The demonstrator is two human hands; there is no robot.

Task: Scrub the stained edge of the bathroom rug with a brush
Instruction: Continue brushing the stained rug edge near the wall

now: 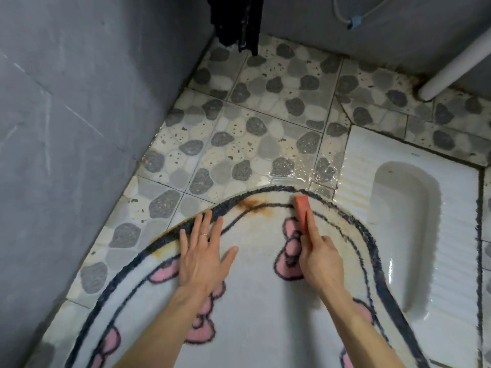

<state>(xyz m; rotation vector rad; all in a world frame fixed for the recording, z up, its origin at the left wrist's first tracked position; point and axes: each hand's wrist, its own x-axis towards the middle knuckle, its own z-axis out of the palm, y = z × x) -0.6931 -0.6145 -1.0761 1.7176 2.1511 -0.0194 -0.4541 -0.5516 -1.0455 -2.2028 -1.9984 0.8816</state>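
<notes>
While right hand (320,264) grips one brush (303,208), left hand (204,258) presses one rug (260,328)

No legible text — tiny mark (415,154) on squat pan (377,147) (blurred)

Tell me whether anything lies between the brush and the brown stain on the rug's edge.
Nothing visible does. The brush, gripped by the right hand, rests on the rug right of the stain, with only bare pile between them. The left hand presses flat on the rug left of the stain, outside that path.
</notes>
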